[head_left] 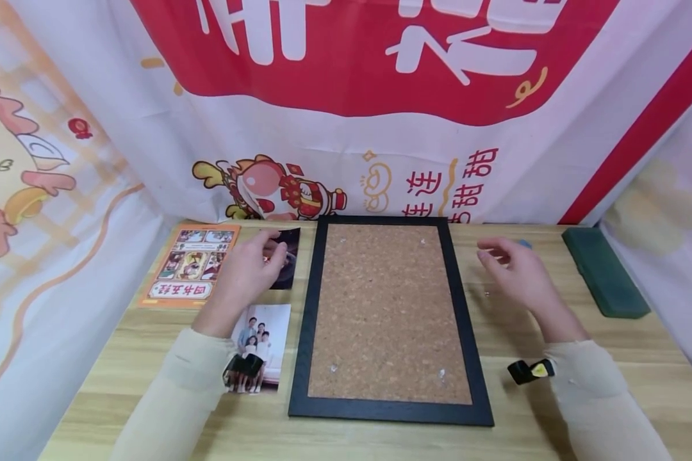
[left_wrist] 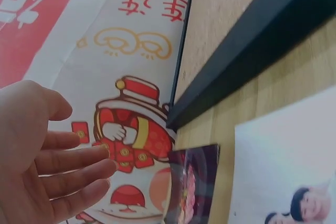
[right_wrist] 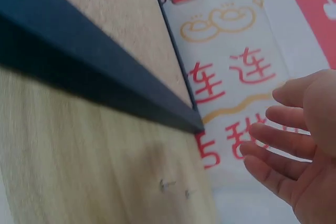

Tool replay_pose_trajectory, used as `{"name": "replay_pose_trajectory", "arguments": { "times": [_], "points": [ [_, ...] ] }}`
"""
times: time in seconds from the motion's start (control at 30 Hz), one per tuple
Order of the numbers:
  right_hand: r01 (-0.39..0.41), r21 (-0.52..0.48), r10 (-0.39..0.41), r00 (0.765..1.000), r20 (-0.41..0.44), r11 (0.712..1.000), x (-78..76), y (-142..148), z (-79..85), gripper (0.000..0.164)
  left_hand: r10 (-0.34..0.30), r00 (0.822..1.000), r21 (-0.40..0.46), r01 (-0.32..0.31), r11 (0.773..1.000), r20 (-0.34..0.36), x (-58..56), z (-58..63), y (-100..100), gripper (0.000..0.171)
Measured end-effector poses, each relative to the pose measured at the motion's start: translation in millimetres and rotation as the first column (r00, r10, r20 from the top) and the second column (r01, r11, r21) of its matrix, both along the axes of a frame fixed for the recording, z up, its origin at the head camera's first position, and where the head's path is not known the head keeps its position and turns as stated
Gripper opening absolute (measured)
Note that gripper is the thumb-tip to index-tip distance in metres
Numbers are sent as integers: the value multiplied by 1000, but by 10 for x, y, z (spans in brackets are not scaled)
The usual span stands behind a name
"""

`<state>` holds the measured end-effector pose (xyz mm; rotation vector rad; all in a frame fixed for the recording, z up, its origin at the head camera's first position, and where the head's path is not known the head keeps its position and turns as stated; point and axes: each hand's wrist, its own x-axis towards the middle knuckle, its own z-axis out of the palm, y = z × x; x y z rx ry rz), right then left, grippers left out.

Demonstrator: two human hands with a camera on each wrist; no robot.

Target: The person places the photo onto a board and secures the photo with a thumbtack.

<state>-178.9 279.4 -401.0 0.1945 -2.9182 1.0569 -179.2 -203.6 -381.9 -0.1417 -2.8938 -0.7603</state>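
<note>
A cork board [head_left: 389,314] in a black frame [head_left: 302,346] is found lying flat on the wood-grain table [head_left: 392,442], between the two hands, with its far edge close to the printed cloth [head_left: 346,141]. Small clear pieces [head_left: 441,375] (too small to be identified with certainty) are noted near the four corners of the cork. The left hand [head_left: 256,262] is held above the table to the left of the frame, its fingers relaxed and lightly bent, with nothing gripped. A dark photo [head_left: 288,259] is partly covered from sight by that hand. A family photo [head_left: 266,346] is observed nearer the person, beside the frame, and is partly hidden by the left sleeve and the black wrist camera [head_left: 248,365]. An orange printed sheet [head_left: 190,262] is placed farther left. The right hand [head_left: 516,272] is held above the table to the right of the frame, its fingers loosely curved and likewise free of any object. A blue item [head_left: 525,243] is mostly concealed behind it, and a dark green case [head_left: 605,272] is located at the far right
</note>
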Motion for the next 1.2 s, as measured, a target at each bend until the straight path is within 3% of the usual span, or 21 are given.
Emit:
{"name": "replay_pose_trajectory", "arguments": {
  "times": [0.2, 0.4, 0.63, 0.87, 1.0, 1.2],
  "points": [
    [40, -4, -40, 999, -6, 999, -60, 202, -179, 40, 40, 998, 47, -42, 998, 47, -67, -92, -129, 46],
    [77, -17, -75, 993, 90, 997, -88, 366, -294, 41, 42, 995, 87, -50, 995, 89, -122, -174, -246, 45],
    [79, -7, -77, 985, 154, 997, -170, 443, -419, 40, 51, 988, 44, -58, 997, 144, -208, -245, -389, 48],
    [89, 33, -93, 984, 150, 996, -243, 433, -579, 37, 117, 945, -72, -100, 992, 305, -337, -315, -520, 68],
    [99, 45, -105, 982, 157, 994, -270, 414, -588, 36, 168, 928, -114, -137, 984, 332, -396, -350, -542, 73],
    [105, 74, -117, 975, 187, 992, -286, 432, -578, 32, 163, 912, -145, -116, 983, 376, -466, -448, -549, 75]
  ]
}}
